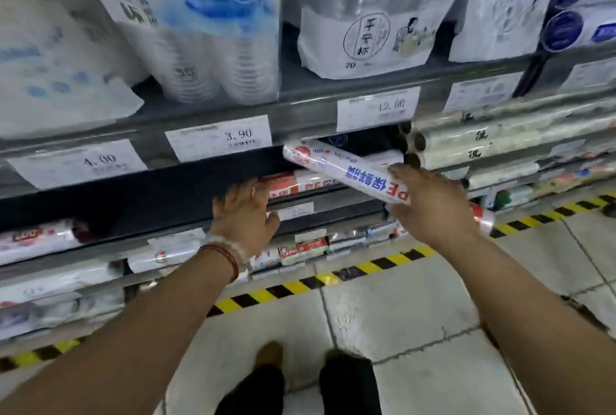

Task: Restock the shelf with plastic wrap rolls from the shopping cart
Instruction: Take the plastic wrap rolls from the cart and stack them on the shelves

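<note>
- Floor: pale floor tiles (pixel 383 314) under me, my two shoes at the bottom edge, a yellow-and-black hazard stripe (pixel 300 284) running along the foot of the shelving. No shopping cart in view.
- Left hand (pixel 245 214): beaded bracelet (pixel 221 256) at the wrist, fingers reaching onto the lip of the second shelf, against the red-and-white boxed rolls (pixel 293 184) lying there. I cannot tell whether the fingers grip a box or only rest on it; I judge the hand is there to steady or nudge stock aside and make room.
- Right hand (pixel 430 204): fingers and thumb curled round the near end of one plastic wrap roll (pixel 343 171), a white roll with blue lettering and a red mark at its far end.
- The roll: held off the shelf, slanted, far end pointing into the dark gap below the price rail. I judge the slant lets it slide in endwise under the rail; it is not yet laid down.
- Just right of the gap: a stack of clear-wrapped rolls (pixel 493 144), brown core ends facing out.
- Price rail: tags reading 4.00, 3.90 (pixel 218 141) and 12.00.
- Top shelf, furthest: sleeves of disposable cups (pixel 213 48) and bagged white goods (pixel 366 38).
</note>
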